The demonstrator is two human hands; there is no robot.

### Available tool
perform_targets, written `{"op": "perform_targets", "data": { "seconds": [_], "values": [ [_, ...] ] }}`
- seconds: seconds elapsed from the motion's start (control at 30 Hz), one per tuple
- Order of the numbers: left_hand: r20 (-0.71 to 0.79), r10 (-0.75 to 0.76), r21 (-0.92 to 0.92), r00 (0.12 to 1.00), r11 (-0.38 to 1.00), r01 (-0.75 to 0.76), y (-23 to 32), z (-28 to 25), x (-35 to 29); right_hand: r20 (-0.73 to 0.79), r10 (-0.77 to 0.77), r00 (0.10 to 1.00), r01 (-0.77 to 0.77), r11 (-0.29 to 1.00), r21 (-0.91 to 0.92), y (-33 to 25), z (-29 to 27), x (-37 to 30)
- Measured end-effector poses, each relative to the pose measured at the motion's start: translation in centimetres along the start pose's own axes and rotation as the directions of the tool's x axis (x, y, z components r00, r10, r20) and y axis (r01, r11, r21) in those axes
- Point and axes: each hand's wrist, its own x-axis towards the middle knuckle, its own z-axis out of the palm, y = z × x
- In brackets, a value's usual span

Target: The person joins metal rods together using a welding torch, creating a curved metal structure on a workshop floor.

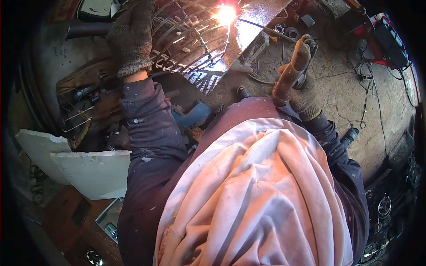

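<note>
My right hand (306, 98), in a knitted work glove, is closed round a worn, brownish electrode holder (293, 73). From the holder a thin welding rod (266, 30) runs up and left to a glaring arc (226, 14). The arc burns at the edge of a curved grille of bent metal rods (188, 33). Beside the grille's left side is my gloved left hand (131, 40), which looks closed; its fingertips are hidden. A dark round bar (88, 30) sticks out to the left from that glove. Whether the hand grips the bar or the grille I cannot tell.
A bright metal sheet (253, 24) lies under the arc. At the right stands a red and black machine (390, 42) with loose cables (366, 73) on the floor. Pale broken boards (95, 173) lean at the left, near a bow-shaped metal frame (80, 117). Bearing-like rings (291, 33) lie beyond my right hand.
</note>
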Motion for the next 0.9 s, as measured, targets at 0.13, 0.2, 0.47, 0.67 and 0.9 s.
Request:
{"op": "perform_targets", "data": {
  "seconds": [0.13, 0.2, 0.47, 0.67, 0.9],
  "values": [
    [-0.056, -0.081, -0.040, 0.995, 0.996, 0.079, -0.3, 0.6, -0.4, 0.000, 0.004, 1.000, -0.004, 1.000, -0.016, -1.5, 0.2, 0.2],
    [-0.078, -0.068, -0.016, 0.995, 0.998, 0.067, -0.4, 0.8, -0.4, 0.041, -0.036, 0.999, 0.042, 0.987, -0.156, -2.2, -0.2, 0.2],
    [-0.174, 0.072, 0.207, 0.982, 0.978, -0.035, -1.8, 2.1, -0.2, -0.094, -0.035, 0.995, 0.053, 0.979, 0.198, -2.5, 0.4, -0.3],
    [-0.059, -0.115, -0.084, 0.992, 0.990, 0.110, -0.9, 1.2, -0.3, -0.202, -0.024, 0.979, 0.021, 1.000, -0.018, 0.3, -0.2, -0.5],
    [0.129, -0.509, -0.393, 0.851, 0.762, 0.515, 2.9, -1.5, 0.5, -0.051, 0.092, 0.994, -0.086, 0.989, 0.118, -0.1, -0.7, -0.8]
  ]
}}
